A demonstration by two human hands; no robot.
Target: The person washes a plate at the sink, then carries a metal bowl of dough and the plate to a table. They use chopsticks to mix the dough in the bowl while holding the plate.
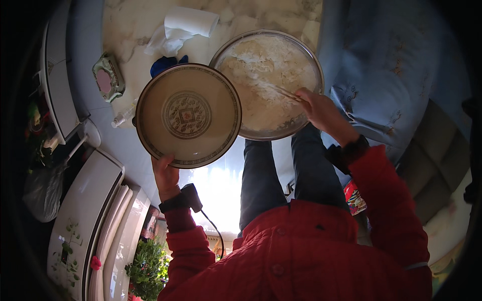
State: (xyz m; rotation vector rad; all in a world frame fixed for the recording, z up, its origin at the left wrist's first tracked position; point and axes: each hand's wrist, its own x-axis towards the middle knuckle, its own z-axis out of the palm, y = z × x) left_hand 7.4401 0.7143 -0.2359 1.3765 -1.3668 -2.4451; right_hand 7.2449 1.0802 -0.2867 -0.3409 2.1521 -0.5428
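Observation:
My left hand (165, 174) grips the near rim of a round beige basin (222, 113), its thumb over the edge. A ring pattern with a square centre decorates the basin's floor; whether it holds liquid, I cannot tell. To the right sits a wide metal basin (321, 69) with flour (260, 64) in it, partly in shaggy clumps. Chopsticks (288, 93) are held in my right hand (320, 109) over the metal basin's right side, their tips down in the flour. The beige basin overlaps the metal one's left edge.
The marble-patterned table (128, 22) bears a paper towel roll (191, 22), a green wipes pack (108, 78) and a clear bottle (124, 116) with a white cap. A blue object (162, 66) is partly hidden behind the beige basin. Right of the table is a blue-covered seat (376, 75).

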